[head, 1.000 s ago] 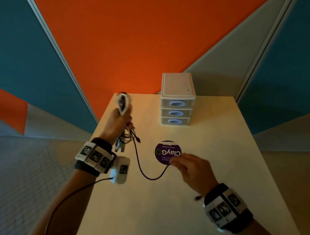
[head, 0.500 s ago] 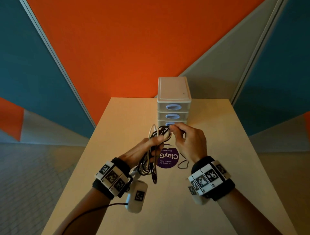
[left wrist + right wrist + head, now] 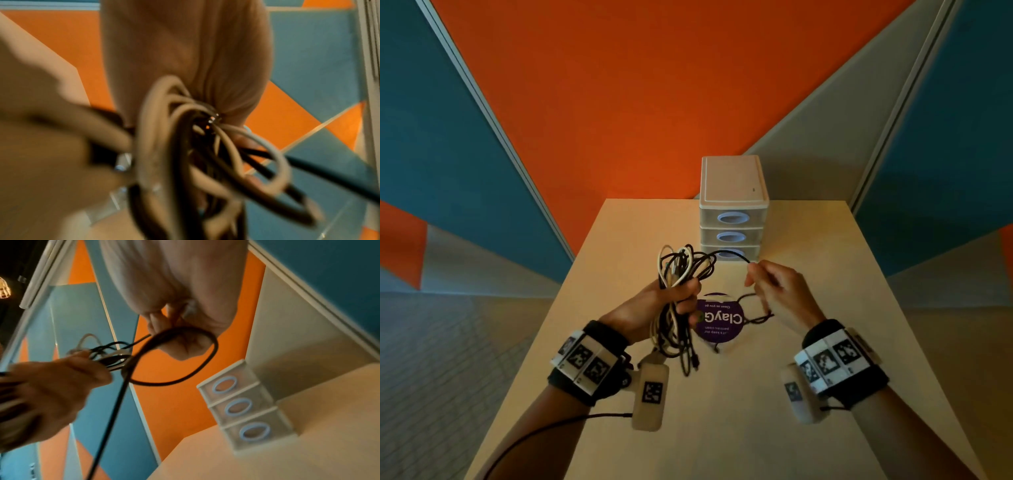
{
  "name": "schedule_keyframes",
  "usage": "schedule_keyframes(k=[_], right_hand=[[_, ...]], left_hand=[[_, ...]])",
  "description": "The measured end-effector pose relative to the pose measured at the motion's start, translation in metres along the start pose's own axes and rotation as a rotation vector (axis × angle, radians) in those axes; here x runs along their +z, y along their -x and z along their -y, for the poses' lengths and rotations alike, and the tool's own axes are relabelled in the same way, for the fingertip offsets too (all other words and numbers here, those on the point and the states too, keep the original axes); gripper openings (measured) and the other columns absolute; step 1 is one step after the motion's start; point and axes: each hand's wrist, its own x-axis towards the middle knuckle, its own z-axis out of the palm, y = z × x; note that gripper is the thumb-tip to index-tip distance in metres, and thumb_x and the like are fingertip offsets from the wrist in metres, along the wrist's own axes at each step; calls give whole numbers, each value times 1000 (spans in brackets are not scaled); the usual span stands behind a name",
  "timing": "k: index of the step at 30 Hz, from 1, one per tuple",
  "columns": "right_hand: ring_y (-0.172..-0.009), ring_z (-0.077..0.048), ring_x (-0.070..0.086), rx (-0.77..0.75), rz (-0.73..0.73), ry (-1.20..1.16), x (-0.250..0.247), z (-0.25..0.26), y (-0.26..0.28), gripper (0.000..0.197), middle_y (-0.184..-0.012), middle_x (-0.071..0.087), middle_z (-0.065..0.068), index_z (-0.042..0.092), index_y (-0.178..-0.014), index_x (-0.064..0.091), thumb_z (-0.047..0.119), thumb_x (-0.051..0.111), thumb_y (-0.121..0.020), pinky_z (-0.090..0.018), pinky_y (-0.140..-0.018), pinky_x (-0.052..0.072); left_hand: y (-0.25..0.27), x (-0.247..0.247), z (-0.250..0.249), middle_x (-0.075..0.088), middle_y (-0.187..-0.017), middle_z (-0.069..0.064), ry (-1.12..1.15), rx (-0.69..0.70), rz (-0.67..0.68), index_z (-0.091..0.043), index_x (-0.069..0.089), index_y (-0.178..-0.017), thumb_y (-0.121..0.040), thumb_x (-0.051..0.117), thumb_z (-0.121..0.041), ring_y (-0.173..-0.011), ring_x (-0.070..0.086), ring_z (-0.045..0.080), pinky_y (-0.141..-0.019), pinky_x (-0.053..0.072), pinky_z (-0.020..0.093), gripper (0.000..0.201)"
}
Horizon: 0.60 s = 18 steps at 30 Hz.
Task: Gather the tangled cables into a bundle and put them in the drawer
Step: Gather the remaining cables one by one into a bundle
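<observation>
My left hand (image 3: 674, 296) grips a bundle of black and cream cables (image 3: 681, 270) above the table, loops standing up over the fist and loose ends hanging below. Up close the cable bundle (image 3: 195, 154) fans out of the curled fingers. My right hand (image 3: 767, 281) pinches one black cable (image 3: 729, 253) that runs from the bundle, with its slack trailing down to the table. In the right wrist view that black cable (image 3: 185, 356) loops under the pinching fingers. The small white drawer unit (image 3: 732, 209) with three shut drawers stands at the far table edge, behind both hands.
A round purple sticker (image 3: 719, 318) lies on the beige table (image 3: 722, 428) under the hands. Orange, teal and grey wall panels rise right behind the drawer unit (image 3: 244, 412). Camera modules hang from both wrists.
My right hand has pulled away to the right, drawing one black cable out from the bundle. A second ago it rested on the table by the sticker while the left held the cables farther left.
</observation>
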Motion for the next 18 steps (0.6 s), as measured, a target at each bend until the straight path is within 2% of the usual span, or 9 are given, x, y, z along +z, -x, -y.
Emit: schedule_keyframes(k=[2,5,8,11,14,16,18], right_hand=[[-40,-6,44,95,-19,-59,15,3,5,39,-48,49,6,11,-69,59,37,44,-94,-22,-47,40],[-40,-9,50,151,-32,-79,34,14,11,43,-48,53,0,13,-65,57,40,42,-95,-22,-45,44],[-53,-16,60,88,-17,107,43,19,12,43,-57,63,-4,20,-65,59,46,41,-93,-29,-56,50],[-68,-23,66,-62,11,351,51,21,16,35,-75,72,-7,17,-86,67,39,41,-94,-38,-67,54],[-79,-22,63,-188,-25,563,54,26,20,32,-84,70,-2,18,-88,66,36,40,-94,-36,-71,50],[-99,-21,57,-296,-141,689,50,26,18,35,-99,63,0,21,-87,65,46,41,-89,-37,-88,40],[-120,-19,43,-303,-250,603,45,18,18,42,-122,51,-1,27,-103,59,58,51,-77,-40,-102,28]], left_hand=[[-8,11,7,45,-51,-5,-23,33,-70,-11,42,-76,-92,51,-22,-50,55,14,-57,49,23,22],[-17,28,15,41,-48,-6,-184,83,-239,-14,43,-67,-91,54,-33,-44,44,11,-52,42,22,32],[-21,41,17,43,-43,-6,-303,111,-393,-14,50,-59,-85,57,-47,-39,41,9,-46,40,19,42],[-28,42,16,53,-47,-4,-294,131,-538,-13,57,-60,-77,71,-42,-40,46,8,-46,41,19,36],[-32,40,17,51,-41,-8,-255,170,-621,-14,55,-57,-82,71,-30,-37,48,5,-43,41,17,33],[-30,41,17,48,-40,-9,-171,189,-609,-15,54,-56,-85,67,-25,-35,44,5,-40,39,18,33],[-26,40,15,43,-40,-10,-99,198,-584,-15,51,-59,-88,63,-23,-34,39,5,-40,37,19,33]])
